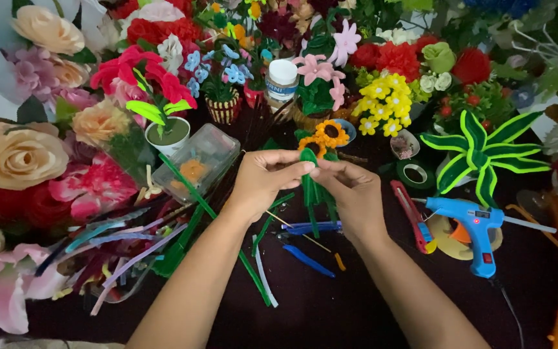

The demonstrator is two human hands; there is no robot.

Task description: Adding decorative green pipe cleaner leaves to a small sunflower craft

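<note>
My left hand (266,178) and my right hand (351,194) meet at the middle of the dark table, both pinching a green pipe-cleaner stem (311,184) that hangs down between them. Two small orange pipe-cleaner sunflowers (326,136) sit at the top of the stem, just above my fingertips. Green leaf loops trail below my right hand.
A blue glue gun (469,223) and a red utility knife (411,216) lie to the right, by a green tape roll (414,173). A clear plastic box (196,161), loose pipe cleaners (124,249), blue pliers (305,229) and many artificial flowers (24,155) crowd the left and back.
</note>
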